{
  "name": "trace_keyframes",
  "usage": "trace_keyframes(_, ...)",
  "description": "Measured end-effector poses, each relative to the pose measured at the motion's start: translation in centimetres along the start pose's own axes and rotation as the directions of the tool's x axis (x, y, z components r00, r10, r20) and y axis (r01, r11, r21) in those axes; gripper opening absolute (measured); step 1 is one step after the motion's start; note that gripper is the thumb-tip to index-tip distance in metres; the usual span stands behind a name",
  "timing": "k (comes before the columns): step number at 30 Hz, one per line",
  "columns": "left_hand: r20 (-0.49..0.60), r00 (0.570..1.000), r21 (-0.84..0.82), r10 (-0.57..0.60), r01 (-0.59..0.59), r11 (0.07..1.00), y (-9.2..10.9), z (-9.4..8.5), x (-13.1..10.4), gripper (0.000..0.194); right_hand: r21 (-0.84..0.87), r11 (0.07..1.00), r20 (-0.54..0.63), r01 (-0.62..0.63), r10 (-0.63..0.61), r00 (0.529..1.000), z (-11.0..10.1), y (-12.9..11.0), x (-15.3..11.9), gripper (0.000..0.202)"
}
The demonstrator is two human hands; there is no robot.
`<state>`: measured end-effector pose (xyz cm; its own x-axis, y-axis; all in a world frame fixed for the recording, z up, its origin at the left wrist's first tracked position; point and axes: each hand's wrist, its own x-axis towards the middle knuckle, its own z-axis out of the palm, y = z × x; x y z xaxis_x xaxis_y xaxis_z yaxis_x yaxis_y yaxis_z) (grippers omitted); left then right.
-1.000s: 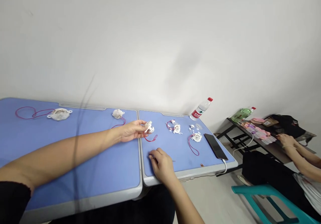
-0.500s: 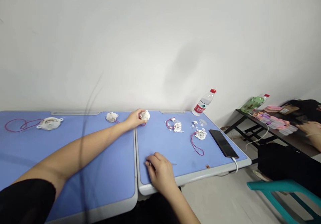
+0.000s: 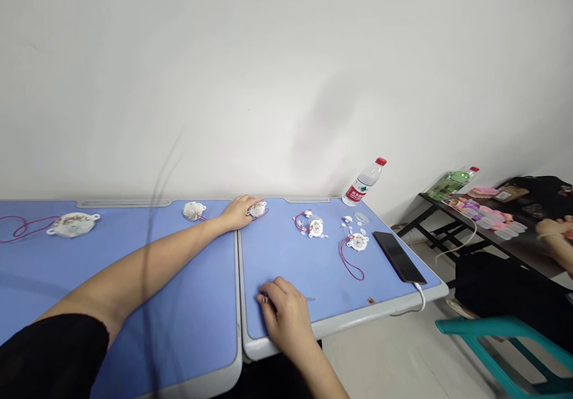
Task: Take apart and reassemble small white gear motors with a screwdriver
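My left hand (image 3: 242, 212) reaches to the back of the table, its fingers closed around the left edge of a white round wired disc (image 3: 257, 209), which now lies low at the table's surface near the wall. My right hand (image 3: 289, 312) rests near the front edge with its fingers curled. A thin slender tool (image 3: 310, 299) sticks out from behind it; most of the tool is hidden by the hand. Two similar discs with red wires, a nearer one (image 3: 358, 242) and another (image 3: 316, 228), lie to the right among small white pieces.
More white discs lie on the left table, one close (image 3: 194, 210) and one farther left (image 3: 75, 224). A water bottle (image 3: 362, 183), a clear round lid (image 3: 360, 217) and a phone (image 3: 398, 257) with a cable are on the right. Beyond, a person's hand (image 3: 555, 229) is over a dark table; a teal stool (image 3: 492, 327) stands nearby.
My left hand has lowered the disc from a tilted, raised pose to lying nearly flat on the table. My right hand stays in about the same place.
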<state>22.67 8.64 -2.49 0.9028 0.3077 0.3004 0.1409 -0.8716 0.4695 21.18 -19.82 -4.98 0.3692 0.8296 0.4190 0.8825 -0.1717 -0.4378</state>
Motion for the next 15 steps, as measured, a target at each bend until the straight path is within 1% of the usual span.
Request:
trace_keyframes(6,0.008,1.0,-0.011,-0.009,0.009,1.0,0.1,-0.2,-0.6,0.076,-0.025,0.999,-0.018,0.021,-0.021,1.0,0.1,-0.3,0.5,0.018)
trace_keyframes(7,0.011,1.0,-0.013,-0.009,0.009,1.0,0.1,-0.3,-0.7,0.077,-0.033,0.999,-0.046,0.034,-0.035,0.998,0.0,-0.4,0.4,0.02)
trace_keyframes(9,0.014,1.0,-0.013,-0.012,0.013,1.0,0.2,-0.4,-0.8,0.079,-0.07,0.996,-0.141,0.05,-0.059,0.988,-0.4,-0.3,-0.5,0.023)
trace_keyframes(11,0.01,1.0,-0.008,-0.029,0.029,1.0,0.5,-0.7,-1.3,0.081,-0.109,0.994,-0.259,0.016,-0.044,0.965,-1.1,0.3,-2.8,0.023)
trace_keyframes(12,0.007,0.999,-0.002,-0.041,0.041,0.999,0.7,-0.8,-1.8,0.083,-0.084,0.996,-0.287,-0.008,-0.017,0.958,-1.5,0.8,-4.5,0.02)
trace_keyframes(13,0.004,0.998,0.005,-0.055,0.055,0.998,1.0,-1.0,-2.5,0.084,-0.028,0.998,-0.312,-0.058,0.046,0.949,-2.0,1.5,-6.3,0.019)
trace_keyframes(14,0.003,0.998,0.014,-0.065,0.065,0.998,1.4,-1.3,-3.5,0.085,0.043,0.988,-0.353,-0.149,0.155,0.923,-2.4,2.3,-8.4,0.019)
trace_keyframes(15,0.002,0.998,0.025,-0.07,0.07,0.997,1.8,-1.6,-4.9,0.086,0.096,0.959,-0.369,-0.268,0.284,0.885,-2.7,3.2,-10.5,0.021)
